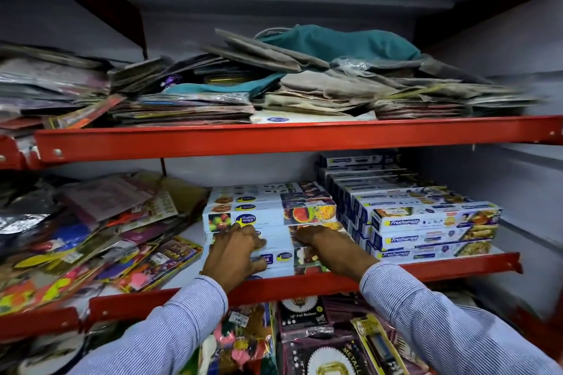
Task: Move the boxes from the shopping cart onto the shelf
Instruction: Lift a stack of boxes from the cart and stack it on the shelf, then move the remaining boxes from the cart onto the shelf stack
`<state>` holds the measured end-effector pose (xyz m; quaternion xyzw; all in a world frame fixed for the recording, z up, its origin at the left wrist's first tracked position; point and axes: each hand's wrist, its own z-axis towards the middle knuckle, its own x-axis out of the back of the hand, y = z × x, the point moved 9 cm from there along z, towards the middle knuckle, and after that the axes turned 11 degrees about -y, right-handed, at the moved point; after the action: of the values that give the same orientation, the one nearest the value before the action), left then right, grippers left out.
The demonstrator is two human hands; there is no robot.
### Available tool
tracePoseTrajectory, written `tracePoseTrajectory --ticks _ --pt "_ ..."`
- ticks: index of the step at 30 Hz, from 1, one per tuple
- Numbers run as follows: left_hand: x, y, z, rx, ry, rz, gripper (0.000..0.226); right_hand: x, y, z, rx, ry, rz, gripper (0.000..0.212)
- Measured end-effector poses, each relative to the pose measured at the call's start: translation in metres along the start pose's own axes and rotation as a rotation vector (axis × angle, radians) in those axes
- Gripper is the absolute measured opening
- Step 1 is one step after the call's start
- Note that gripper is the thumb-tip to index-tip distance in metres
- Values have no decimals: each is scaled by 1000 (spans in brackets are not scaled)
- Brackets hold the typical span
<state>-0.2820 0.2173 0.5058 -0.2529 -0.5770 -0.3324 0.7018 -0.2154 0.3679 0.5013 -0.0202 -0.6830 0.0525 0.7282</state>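
A stack of long white boxes with fruit pictures [271, 213] lies on the middle shelf [441, 269], which has a red front rail. My left hand [233, 256] rests on the left front of the stack with fingers curled over a box's edge. At the right front of the same stack my right hand [326, 248] presses flat on the box fronts. Both arms wear blue striped sleeves. The shopping cart is out of view.
White-and-blue boxes [426, 222] are stacked to the right of the fruit boxes. Loose colourful packets [91, 237] pile up on the left. The upper shelf [274, 137] holds folded bags and papers. Balloon packs [304, 332] hang below.
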Motion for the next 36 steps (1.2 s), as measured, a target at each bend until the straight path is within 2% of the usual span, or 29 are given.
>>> tracePoseTrajectory --ticks 5,7,10,14,19,22,25,29,36 --pt "-4 4 -6 30 -8 56 46 -5 -3 -3 -7 -24 -30 67" --pt "-2 10 -16 26 52 108 47 -8 -8 -8 -22 -22 -107 69" --pt "0 24 -48 -31 161 136 62 -18 -25 -29 -46 16 -155 65" --pt "-29 53 -116 -132 210 111 79 -43 -52 -79 -81 154 -86 70" --pt "-112 61 -190 -119 22 85 89 -110 -76 -134 -132 168 -63 68" --pt "-174 57 -233 -90 -111 9 90 -171 -83 -159 -143 77 -11 68" --pt "-245 52 -275 -28 -305 -14 86 -252 -89 -182 -150 -83 53 69" --pt "-323 46 -321 32 -474 -114 86 -357 -94 -204 -184 -300 110 70" --pt "-456 50 -393 18 -648 -251 75 -575 -124 -255 -60 -920 206 66"
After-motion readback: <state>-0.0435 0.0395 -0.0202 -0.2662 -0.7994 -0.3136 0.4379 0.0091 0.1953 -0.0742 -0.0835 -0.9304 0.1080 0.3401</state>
